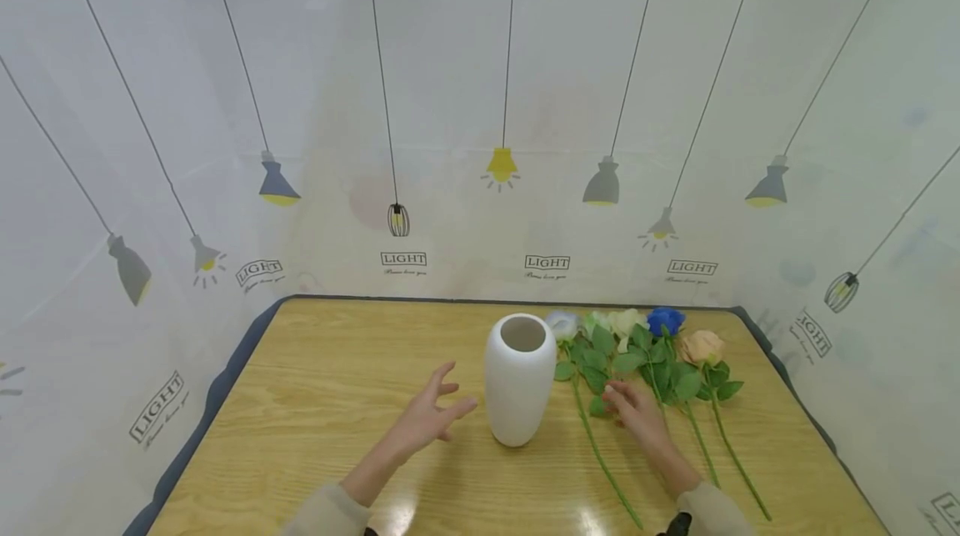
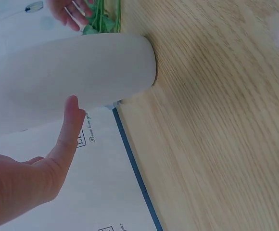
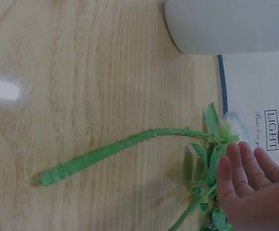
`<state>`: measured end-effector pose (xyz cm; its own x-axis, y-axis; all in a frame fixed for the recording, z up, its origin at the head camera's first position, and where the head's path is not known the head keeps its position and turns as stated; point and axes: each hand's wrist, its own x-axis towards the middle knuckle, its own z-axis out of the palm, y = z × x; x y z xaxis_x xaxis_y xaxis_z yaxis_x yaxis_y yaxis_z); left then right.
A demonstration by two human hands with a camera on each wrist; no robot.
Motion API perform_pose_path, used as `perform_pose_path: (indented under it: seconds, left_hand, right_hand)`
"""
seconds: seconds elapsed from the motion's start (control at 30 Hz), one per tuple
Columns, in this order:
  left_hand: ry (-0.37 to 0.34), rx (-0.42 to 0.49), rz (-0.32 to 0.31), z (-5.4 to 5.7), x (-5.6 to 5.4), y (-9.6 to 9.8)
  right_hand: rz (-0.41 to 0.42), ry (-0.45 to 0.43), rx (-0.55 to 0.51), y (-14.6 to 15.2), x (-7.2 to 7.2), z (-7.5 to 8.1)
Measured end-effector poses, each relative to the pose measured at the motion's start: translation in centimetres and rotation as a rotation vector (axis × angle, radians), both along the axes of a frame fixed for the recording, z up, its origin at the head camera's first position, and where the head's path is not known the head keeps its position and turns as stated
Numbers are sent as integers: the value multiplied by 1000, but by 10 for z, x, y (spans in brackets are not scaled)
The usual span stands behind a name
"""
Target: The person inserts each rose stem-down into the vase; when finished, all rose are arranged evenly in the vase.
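Note:
A white vase (image 1: 517,390) stands upright on the wooden table, its dark mouth facing up. To its left my left hand (image 1: 427,415) hovers with fingers spread and nothing in it; the left wrist view shows its thumb (image 2: 69,130) apart from the vase's side. On the vase's other side, my right hand (image 1: 637,415) is over the leaves and stems of the flowers, fingers loosely bent and holding nothing. Nearest the vase lies a pale bluish-white flower (image 1: 562,324) with a long green stem (image 3: 115,149). Beside it are a cream flower (image 1: 626,323), a blue rose (image 1: 665,320) and a peach rose (image 1: 702,347).
The wooden table (image 1: 337,369) has a dark blue border (image 1: 225,386) along its edges. Behind and at both sides hangs a pale cloth (image 1: 450,102) printed with lamps. Flower stems reach toward the table's front right.

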<state>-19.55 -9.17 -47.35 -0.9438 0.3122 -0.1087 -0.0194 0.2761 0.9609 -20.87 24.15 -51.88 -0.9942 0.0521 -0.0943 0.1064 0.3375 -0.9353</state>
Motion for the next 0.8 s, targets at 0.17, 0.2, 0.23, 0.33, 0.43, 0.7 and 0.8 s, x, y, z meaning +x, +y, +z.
perform_pose_path:
  seconds: [0.17, 0.2, 0.23, 0.33, 0.43, 0.7, 0.8]
  left_hand:
    - [1, -21, 15, 2, 0, 10]
    - [6, -23, 18, 7, 2, 12]
    - [9, -25, 20, 8, 2, 13]
    - [16, -14, 21, 7, 0, 17]
    - [18, -4, 16, 1, -4, 19]
    - [14, 2, 16, 3, -6, 27]
    - [9, 11, 19, 3, -6, 29]
  right_hand:
    - [10, -57, -3, -6, 1, -9]
    - [13, -65, 1, -8, 1, -11]
    - [12, -69, 3, -9, 1, -13]
    - [8, -60, 50, -12, 1, -20]
    - [11, -36, 106, -13, 2, -29]
    - [13, -15, 233, -14, 4, -42]
    - [11, -19, 278, -14, 2, -46]
